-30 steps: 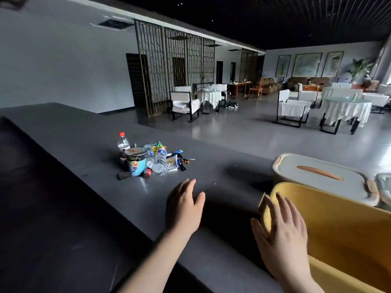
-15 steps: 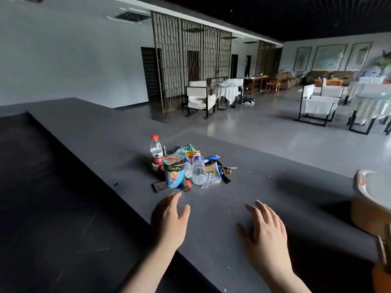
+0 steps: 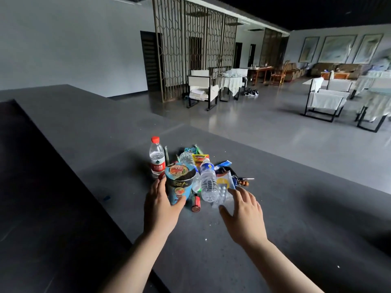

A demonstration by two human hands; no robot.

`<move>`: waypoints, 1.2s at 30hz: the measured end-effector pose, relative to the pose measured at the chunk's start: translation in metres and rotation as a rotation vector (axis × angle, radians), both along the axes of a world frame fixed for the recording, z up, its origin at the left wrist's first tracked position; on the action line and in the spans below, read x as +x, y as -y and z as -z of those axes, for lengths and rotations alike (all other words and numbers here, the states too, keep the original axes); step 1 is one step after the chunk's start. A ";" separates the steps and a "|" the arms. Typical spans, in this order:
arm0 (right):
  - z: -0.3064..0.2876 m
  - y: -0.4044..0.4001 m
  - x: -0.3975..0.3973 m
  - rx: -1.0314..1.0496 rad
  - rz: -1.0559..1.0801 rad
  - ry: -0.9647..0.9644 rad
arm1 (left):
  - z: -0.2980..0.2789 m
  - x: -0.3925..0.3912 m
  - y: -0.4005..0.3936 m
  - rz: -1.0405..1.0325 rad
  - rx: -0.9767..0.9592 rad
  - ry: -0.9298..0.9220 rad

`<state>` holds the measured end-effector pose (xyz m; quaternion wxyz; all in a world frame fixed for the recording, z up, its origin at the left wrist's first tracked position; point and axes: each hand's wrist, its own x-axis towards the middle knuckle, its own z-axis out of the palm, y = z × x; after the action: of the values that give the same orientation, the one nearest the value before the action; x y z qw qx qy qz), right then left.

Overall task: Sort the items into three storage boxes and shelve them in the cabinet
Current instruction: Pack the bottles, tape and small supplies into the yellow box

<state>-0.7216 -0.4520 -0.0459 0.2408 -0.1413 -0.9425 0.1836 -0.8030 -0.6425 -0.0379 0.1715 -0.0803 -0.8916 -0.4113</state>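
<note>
A: Where's the pile sitting?

B: On the dark grey counter (image 3: 275, 218), all bunched round the blue noodle cup (image 3: 178, 182), which stands upright at the near left of the heap.

A: And the hands?

B: The left hand (image 3: 159, 210) is the grip on that cup: fingers curl round its left side and the thumb presses the lower front, so it is clamped on the cup. The right hand (image 3: 245, 216) hovers to the right of the cup with its fingers spread apart and straight, the fingertips over a clear blister pack (image 3: 222, 192); I can't tell whether they touch it.

A: What else is near the cup?

B: Just behind it to the left stands a water bottle with a red cap (image 3: 157, 157), upright. Right of the cup a clear bottle with a blue label (image 3: 208, 180) lies on its side, neck pointing away. Between the cup and that lying bottle, at the near edge, lies a red and black battery (image 3: 196, 203). Behind the cup there are yellow and green packets (image 3: 200, 158), too jumbled to sort out. Far right of the cup, past the blister pack, lies a bunch of keys (image 3: 243, 181)
</note>
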 end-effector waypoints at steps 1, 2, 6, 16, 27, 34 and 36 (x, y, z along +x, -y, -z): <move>0.001 0.000 -0.015 -0.020 -0.001 0.033 | 0.002 -0.013 -0.001 0.016 0.037 0.009; 0.002 0.000 -0.031 -0.036 0.000 0.078 | 0.005 -0.026 -0.004 0.037 0.075 0.017; 0.017 0.002 -0.094 -0.244 0.082 0.237 | 0.017 -0.078 -0.014 0.121 0.166 0.121; 0.037 0.006 -0.204 -0.482 0.322 0.354 | 0.049 -0.141 -0.007 0.351 0.267 0.139; 0.054 0.018 -0.220 -0.269 0.476 0.314 | 0.049 -0.165 0.001 0.424 0.380 0.163; 0.054 0.020 -0.202 -0.480 0.488 0.058 | 0.037 -0.170 -0.005 0.478 0.533 0.143; 0.051 0.022 -0.191 -0.551 0.515 -0.094 | 0.026 -0.167 -0.012 0.512 0.601 0.122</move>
<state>-0.9122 -0.4736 -0.0971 0.2752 -0.4243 -0.7793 0.3700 -0.9703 -0.6300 -0.0636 0.0258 -0.2216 -0.6911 -0.6875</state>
